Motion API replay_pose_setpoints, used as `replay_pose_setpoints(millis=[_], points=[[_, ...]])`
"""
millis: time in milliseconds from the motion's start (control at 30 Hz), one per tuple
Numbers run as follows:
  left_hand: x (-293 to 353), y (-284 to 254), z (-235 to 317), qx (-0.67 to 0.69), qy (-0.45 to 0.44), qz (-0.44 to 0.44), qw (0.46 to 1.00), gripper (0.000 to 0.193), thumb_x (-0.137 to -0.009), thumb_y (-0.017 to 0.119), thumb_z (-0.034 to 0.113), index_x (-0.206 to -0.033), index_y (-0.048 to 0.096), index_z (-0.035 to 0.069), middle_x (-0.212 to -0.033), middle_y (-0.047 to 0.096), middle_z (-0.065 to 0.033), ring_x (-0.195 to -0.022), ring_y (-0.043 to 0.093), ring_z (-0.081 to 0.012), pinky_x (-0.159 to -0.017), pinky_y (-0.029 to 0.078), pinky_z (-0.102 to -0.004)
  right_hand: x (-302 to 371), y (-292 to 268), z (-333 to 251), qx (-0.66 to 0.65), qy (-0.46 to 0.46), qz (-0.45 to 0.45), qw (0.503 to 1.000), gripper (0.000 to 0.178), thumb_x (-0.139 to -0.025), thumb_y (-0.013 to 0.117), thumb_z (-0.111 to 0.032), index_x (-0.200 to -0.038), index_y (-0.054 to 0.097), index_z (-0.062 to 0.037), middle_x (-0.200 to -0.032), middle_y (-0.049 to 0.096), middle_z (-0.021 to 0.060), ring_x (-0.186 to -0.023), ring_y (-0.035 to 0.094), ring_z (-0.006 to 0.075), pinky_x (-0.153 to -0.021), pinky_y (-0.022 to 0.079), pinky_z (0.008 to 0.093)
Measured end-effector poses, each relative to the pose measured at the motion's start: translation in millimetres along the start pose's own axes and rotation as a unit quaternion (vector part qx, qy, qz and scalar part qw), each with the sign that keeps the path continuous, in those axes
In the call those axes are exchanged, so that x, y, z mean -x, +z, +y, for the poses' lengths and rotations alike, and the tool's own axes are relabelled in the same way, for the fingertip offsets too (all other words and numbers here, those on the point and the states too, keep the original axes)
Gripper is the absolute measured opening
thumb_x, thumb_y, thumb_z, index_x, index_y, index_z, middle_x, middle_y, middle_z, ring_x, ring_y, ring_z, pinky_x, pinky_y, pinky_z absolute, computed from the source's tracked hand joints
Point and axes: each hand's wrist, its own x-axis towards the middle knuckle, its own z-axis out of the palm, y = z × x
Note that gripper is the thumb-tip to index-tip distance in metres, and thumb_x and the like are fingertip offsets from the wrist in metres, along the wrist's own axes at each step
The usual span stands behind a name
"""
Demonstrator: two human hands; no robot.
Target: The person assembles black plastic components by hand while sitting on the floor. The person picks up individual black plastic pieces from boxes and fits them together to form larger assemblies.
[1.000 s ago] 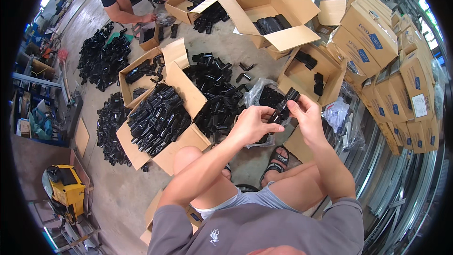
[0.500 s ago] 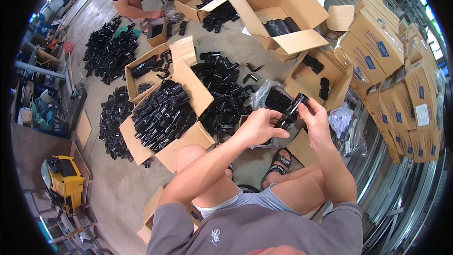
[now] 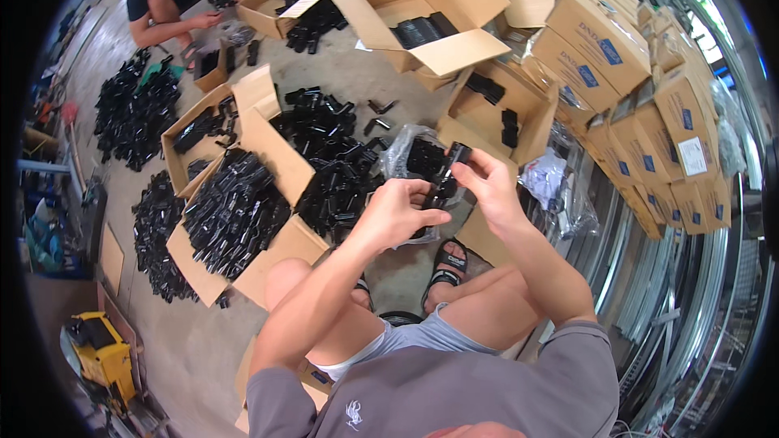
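Steady the black connector [image 3: 446, 178], gripped by fingers of left hand [image 3: 395, 212] and right hand [image 3: 492, 188] at opposite ends, never loosening both pinches at once.

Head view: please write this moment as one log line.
left hand: grips elongated glossy black item; right hand: grips same item; nearby: open brown cardboard box heaped with glossy black pieces
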Motion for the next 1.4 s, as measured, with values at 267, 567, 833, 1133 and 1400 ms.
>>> replay_pose_setpoints(millis=[267,567,833,1133,1400], points=[[0,1,7,-0.024,-0.024,-0.01,0.999,0.042,-0.075,0.084,0.015,-0.11,0.071,-0.004,-0.092,0.075,-0.012,-0.081,0.068,-0.0119,-0.076,0.053,-0.0294,2,-5,0,-0.021,0.012,-0.009,1.0,0.029,-0.091,0.074,-0.015,-0.113,0.066,0.002,-0.103,0.07,0.0047,-0.094,0.063,0.0096,-0.087,0.05,0.0262],[-6,-24,32,-0.174,0.02,0.072,0.982,0.039,-0.075,0.079,0.006,-0.11,0.068,-0.007,-0.091,0.075,-0.0123,-0.083,0.069,-0.0124,-0.077,0.053,-0.0288,-29,-17,9,-0.067,0.076,0.005,0.995,0.038,-0.102,0.056,-0.033,-0.113,0.066,0.0021,-0.102,0.07,0.0109,-0.094,0.066,0.0168,-0.087,0.053,0.0319],[-14,-53,22,-0.377,0.074,0.221,0.896,0.037,-0.072,0.079,0.017,-0.106,0.072,0.002,-0.092,0.071,-0.0207,-0.09,0.069,-0.037,-0.083,0.053,-0.0441,-121,-73,170,0.712,0.045,-0.172,0.679,0.024,-0.092,0.056,-0.016,-0.093,0.072,0.0014,-0.093,0.071,0.0237,-0.093,0.071,0.0316,-0.077,0.058,0.044],[-19,-37,22,-0.4,0.071,0.168,0.898,0.038,-0.072,0.079,0.013,-0.106,0.069,0.0,-0.089,0.07,-0.0227,-0.089,0.068,-0.0383,-0.08,0.054,-0.0463,-154,-63,293,0.822,0.086,-0.002,0.563,0.031,-0.097,0.047,-0.018,-0.118,0.067,-0.0065,-0.125,0.062,0.018,-0.114,0.061,0.0327,-0.092,0.051,0.0457],[-17,-36,20,-0.415,0.063,0.162,0.893,0.035,-0.072,0.078,0.011,-0.104,0.068,-0.001,-0.081,0.069,-0.0244,-0.08,0.068,-0.0404,-0.074,0.055,-0.047,-197,-106,361,0.844,-0.045,-0.012,0.534,0.029,-0.096,0.047,-0.014,-0.112,0.07,-0.0048,-0.114,0.07,0.0157,-0.116,0.062,0.0357,-0.096,0.045,0.0533]])
